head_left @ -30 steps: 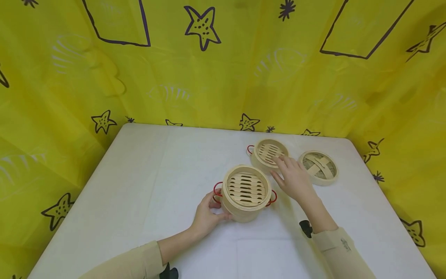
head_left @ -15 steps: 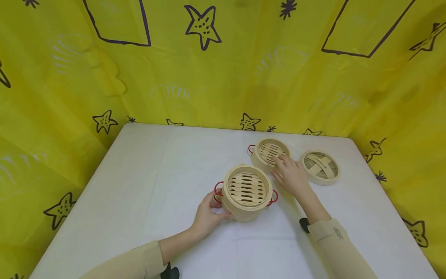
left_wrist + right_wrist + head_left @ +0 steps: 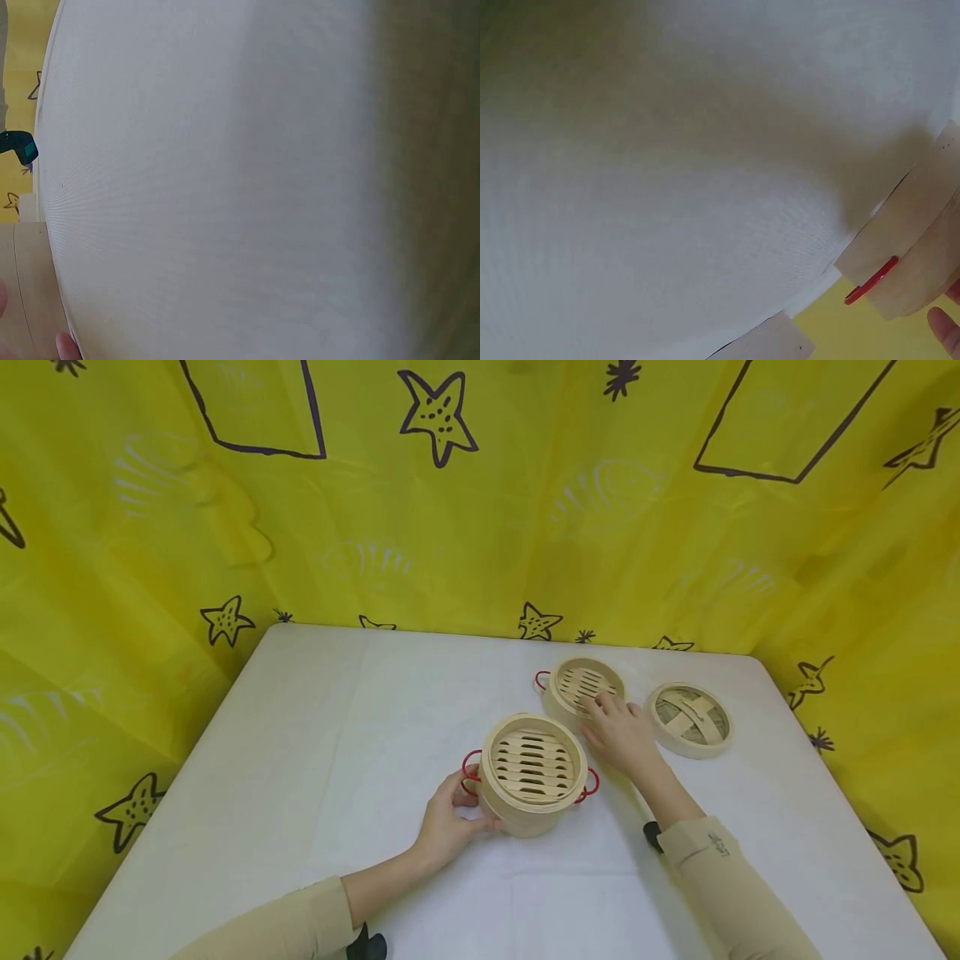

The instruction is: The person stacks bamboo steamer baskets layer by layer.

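A round bamboo steamer [image 3: 528, 768] with a slatted floor and red side handles stands at the middle of the table, stacked in tiers. My left hand [image 3: 442, 827] holds its left side, thumb along the front wall and fingers by the red handles. Behind it sits a second bamboo steamer basket [image 3: 579, 681] with one red handle showing at its left. My right hand [image 3: 621, 735] pinches this basket's front right rim, fingers bent over the inside and thumb low outside. In the right wrist view the basket wall [image 3: 900, 232] and red handle [image 3: 871, 280] show beside the fingertips.
A woven bamboo lid [image 3: 690, 722] lies to the right of the rear basket, close to my right hand. The white-covered table [image 3: 360, 735] ends at a yellow patterned curtain [image 3: 480, 527] at the back and both sides.
My right hand has moved slightly left and its fingers have come in over the rear basket's rim. My left hand and both steamers stay in place.
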{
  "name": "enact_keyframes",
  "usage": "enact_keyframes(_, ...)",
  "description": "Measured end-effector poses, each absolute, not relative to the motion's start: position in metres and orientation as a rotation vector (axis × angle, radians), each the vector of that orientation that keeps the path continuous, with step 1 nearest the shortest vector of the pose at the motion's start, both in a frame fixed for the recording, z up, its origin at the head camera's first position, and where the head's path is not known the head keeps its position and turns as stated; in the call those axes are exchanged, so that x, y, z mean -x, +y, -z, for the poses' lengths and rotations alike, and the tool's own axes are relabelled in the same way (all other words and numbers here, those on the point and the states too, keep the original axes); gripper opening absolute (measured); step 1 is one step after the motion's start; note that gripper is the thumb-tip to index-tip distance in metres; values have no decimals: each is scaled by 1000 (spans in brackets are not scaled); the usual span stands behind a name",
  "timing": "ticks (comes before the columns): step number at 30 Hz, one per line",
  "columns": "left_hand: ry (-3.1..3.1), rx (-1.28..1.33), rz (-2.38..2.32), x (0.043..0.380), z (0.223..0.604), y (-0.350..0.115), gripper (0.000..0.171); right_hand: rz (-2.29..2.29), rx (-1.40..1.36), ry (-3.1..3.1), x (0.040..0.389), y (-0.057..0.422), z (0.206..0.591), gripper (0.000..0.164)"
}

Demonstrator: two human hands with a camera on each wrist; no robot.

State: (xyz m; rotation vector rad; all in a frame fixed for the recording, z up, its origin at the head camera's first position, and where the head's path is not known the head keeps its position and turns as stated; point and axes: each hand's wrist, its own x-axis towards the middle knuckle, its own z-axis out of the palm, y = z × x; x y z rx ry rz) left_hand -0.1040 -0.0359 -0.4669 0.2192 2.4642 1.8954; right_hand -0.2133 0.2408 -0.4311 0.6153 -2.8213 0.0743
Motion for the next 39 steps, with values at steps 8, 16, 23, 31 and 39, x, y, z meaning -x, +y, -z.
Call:
enact_keyframes(8,2457,-244,-1894,103,466,-36,74,-69,-623,-2849,215,240,434,35)
enact_keyframes(16,2447,-241,-1900,103,464,-36,74,-7,-614,-2837,215,238,437,32)
enact_keyframes(23,2447,-232,-1906,103,465,-36,74,34,-616,-2826,217,237,439,32)
enact_keyframes(31,2437,-218,-1918,103,467,-36,74,76,-606,-2855,218,237,440,32)
enact_keyframes(39,2454,-224,-1907,103,469,-36,73,85,-599,-2884,219,235,438,33)
